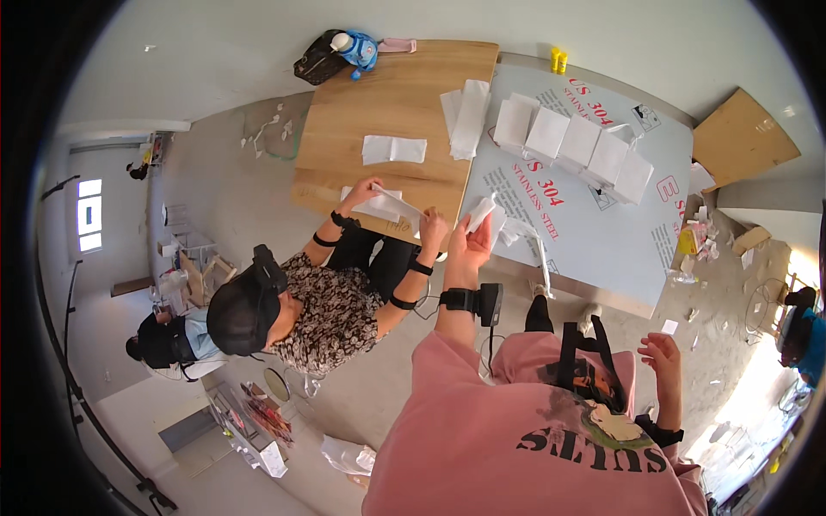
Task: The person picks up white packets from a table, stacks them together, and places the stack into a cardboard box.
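Light-brown wood-grained table (pixel 335 120) stands at the left of my feed; at its near edge a co-worker in a black cap (pixel 241 314) holds a narrow white paper strip (pixel 399 199) in two hands. Farther off I see a flat white folded sheet (pixel 393 150), then a stack of long white sheets (pixel 470 120) by the seam with the printed silvery steel table (pixel 594 245). Over that table's near left corner, the wearer's left hand (pixel 471 242) grasps a small folded white paper piece (pixel 480 211). I cannot tell whether it joins the loose white paper strips (pixel 543 258) just right of it. Beyond runs a slanting row of white box-shaped paper forms (pixel 578 141). Rightward, the wearer's right hand (pixel 661 357) hangs released, fingers loosely bent, near a brown board (pixel 747 136) standing farther off.
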A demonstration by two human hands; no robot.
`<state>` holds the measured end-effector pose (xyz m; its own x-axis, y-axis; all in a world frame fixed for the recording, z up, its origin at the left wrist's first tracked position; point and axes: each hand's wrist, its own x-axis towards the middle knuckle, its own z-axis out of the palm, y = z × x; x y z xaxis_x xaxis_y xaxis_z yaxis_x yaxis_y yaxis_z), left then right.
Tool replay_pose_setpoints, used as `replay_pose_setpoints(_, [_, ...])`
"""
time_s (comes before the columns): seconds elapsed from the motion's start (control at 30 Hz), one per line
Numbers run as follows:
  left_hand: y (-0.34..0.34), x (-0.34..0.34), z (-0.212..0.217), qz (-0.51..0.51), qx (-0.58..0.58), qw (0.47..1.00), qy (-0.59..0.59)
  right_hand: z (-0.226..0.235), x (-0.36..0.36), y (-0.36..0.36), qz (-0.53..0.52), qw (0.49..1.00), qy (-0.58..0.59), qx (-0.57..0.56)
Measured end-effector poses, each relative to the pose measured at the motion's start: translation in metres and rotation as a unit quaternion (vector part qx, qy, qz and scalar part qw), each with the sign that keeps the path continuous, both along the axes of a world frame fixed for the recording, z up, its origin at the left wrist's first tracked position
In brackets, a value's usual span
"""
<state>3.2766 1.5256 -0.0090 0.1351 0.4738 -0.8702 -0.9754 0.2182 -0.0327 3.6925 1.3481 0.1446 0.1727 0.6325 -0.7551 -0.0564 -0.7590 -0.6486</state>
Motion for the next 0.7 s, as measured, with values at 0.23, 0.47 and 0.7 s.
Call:
replay_pose_setpoints(0.23, [0.022, 0.015, 0.022, 0.021, -0.002, 1.0, 0.008, 0.005, -0.009, 0.023, 0.009, 1.0, -0.011, -0.002])
replay_pose_setpoints(0.47, [-0.005, 0.042, 0.043, -0.111, 0.076, 0.971, 0.196, 0.016, -0.014, 0.027, 0.025, 1.0, -0.011, 0.014])
replay_pose_setpoints(0.7, [-0.039, 0.157, 0.139, -0.413, 0.286, 0.792, 0.348, 0.032, -0.018, 0.006, -0.055, 0.973, 0.225, 0.026])
